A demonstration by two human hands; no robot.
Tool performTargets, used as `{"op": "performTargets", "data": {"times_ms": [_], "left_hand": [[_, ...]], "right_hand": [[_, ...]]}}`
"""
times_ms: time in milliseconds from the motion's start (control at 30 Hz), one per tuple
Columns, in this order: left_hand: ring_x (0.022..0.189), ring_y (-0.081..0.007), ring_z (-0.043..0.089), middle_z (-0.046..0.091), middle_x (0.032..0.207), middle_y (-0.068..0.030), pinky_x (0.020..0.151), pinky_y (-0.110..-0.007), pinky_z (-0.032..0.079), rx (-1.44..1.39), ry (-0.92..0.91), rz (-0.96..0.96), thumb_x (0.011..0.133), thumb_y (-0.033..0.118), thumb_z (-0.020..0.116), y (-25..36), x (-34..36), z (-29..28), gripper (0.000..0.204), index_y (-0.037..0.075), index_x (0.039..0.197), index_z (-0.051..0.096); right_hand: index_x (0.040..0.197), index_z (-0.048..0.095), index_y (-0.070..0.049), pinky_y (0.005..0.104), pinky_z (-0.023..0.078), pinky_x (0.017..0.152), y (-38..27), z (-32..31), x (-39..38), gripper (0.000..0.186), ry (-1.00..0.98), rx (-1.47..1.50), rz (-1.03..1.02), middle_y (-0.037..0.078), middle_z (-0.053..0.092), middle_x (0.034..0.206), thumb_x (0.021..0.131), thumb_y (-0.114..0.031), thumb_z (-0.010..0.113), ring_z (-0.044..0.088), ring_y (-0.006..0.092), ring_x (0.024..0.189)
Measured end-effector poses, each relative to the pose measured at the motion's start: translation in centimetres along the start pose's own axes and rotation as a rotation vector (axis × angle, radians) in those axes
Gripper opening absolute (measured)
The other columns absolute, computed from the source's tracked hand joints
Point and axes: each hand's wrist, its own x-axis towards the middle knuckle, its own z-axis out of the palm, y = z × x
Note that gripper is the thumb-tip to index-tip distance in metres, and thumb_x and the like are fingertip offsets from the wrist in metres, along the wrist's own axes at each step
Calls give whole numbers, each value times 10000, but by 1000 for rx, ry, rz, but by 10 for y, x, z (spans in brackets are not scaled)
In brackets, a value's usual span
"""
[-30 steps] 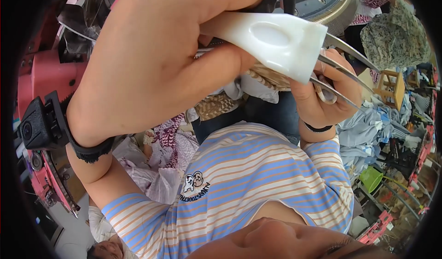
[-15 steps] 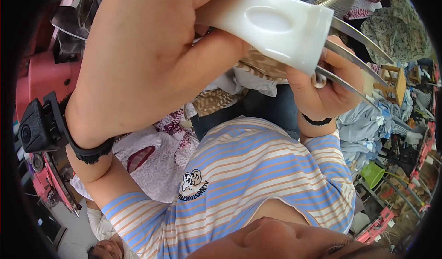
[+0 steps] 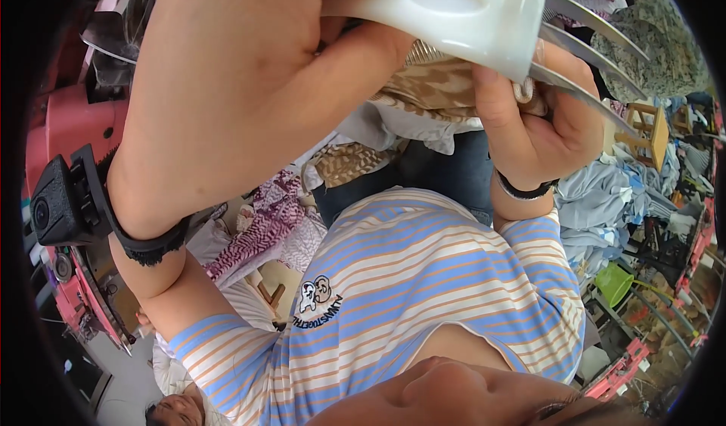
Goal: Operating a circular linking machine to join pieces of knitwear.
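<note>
My left hand (image 3: 234, 85) looms large at the upper left. Its thumb and fingers are closed round a glossy white plastic handle (image 3: 446, 6), which bears an oval dent and several curved metal prongs (image 3: 597, 63) pointing right; I cannot tell its exact kind. Part of the grip lies beyond the top edge. Behind the prongs, my right hand (image 3: 541, 135) pinches the edge of a tan-and-brown patterned cloth (image 3: 435, 85) between thumb and curled fingers. A small pale fold or loop (image 3: 523, 91) shows in that pinch. More of the cloth is hidden behind the handle.
Purple-and-white patterned cloth (image 3: 265, 225) lies by my left arm, light blue garments (image 3: 594, 206) on the right. Pink machinery (image 3: 83, 131) stands at the left. A wooden stool (image 3: 646, 131), a green basket (image 3: 612, 284) and a grey-green bundle (image 3: 658, 44) are at the right. Another person (image 3: 178, 407) is at lower left.
The white handle has shifted slightly upward, its prongs a little to the right. My right hand has risen with the patterned cloth. The purple cloth beside my left arm lies differently.
</note>
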Motion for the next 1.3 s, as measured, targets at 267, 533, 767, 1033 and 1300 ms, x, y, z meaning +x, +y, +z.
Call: {"op": "performTargets", "data": {"times_ms": [267,533,767,1033,1300], "left_hand": [[487,-239,401,375,574,-110,450,-313,309,-42,57,-36,726,90,640,1,6,7,218,-20,658,464],[485,-223,400,378,576,-104,450,-305,309,-63,124,-99,727,93,638,7,4,13,212,-19,663,469],[470,-161,365,381,564,-80,444,-274,306,-138,6,-268,725,58,618,15,-1,0,168,-26,687,478],[460,-134,329,343,546,-68,432,-274,266,-169,-55,-319,693,28,627,12,10,3,218,-11,638,420],[455,-169,301,302,553,-68,435,-298,240,-56,-52,-200,707,82,668,6,2,-7,352,11,591,344]], "right_hand": [[916,585,42,191,435,669,6,-3,2,261,40,-19,-7,88,618,846,683,27,702,564,97,744],[892,554,44,167,417,581,37,6,-3,188,382,87,56,89,610,839,726,55,643,548,81,655],[985,522,40,210,424,658,59,-16,-9,217,278,869,573,53,568,860,800,-43,598,537,90,762],[899,590,12,184,381,551,39,-25,8,206,-294,363,226,31,551,746,707,49,528,485,60,623],[876,583,-8,198,396,556,8,-2,5,219,-261,635,454,6,561,698,676,-18,673,509,62,633]]}}
